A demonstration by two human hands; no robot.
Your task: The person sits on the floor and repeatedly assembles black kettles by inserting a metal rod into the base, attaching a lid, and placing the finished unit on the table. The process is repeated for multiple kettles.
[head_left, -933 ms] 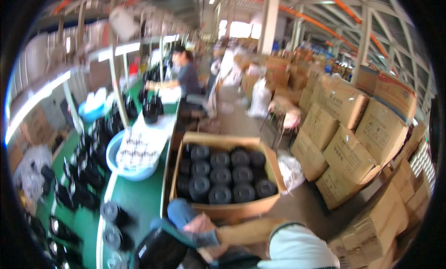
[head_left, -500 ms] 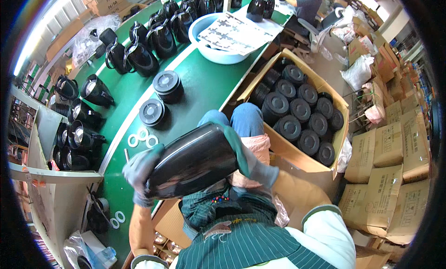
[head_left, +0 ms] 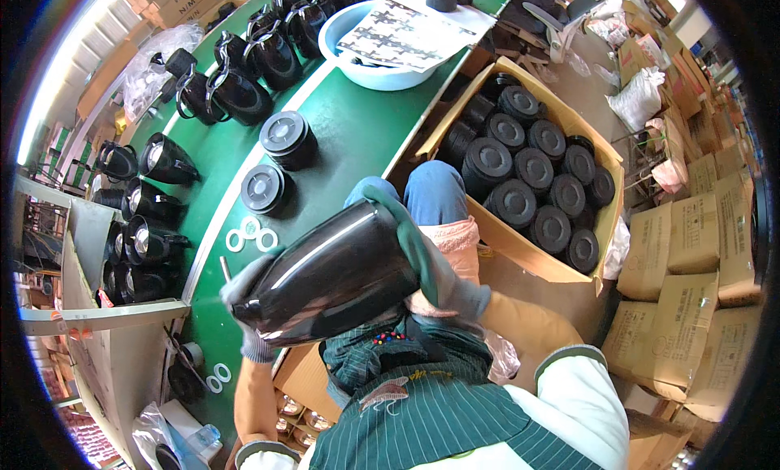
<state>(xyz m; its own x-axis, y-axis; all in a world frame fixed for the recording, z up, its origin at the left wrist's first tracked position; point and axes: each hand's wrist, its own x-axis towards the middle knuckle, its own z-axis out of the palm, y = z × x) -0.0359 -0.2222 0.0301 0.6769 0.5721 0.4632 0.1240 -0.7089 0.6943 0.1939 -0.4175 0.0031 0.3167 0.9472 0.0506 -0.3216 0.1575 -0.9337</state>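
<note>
We see a green counter (head_left: 349,137) at eleven o'clock and a bright strip light (head_left: 47,76) at ten. Brownish floor (head_left: 561,303) shows at four.

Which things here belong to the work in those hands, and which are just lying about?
Seems to belong:
- glossy black vessel, between left hand and right hand
- probably the black round parts and white rings on the green table

Seems to be lying about:
- clear plastic bag, far left
- white sack
- stacked cardboard boxes, right
</note>
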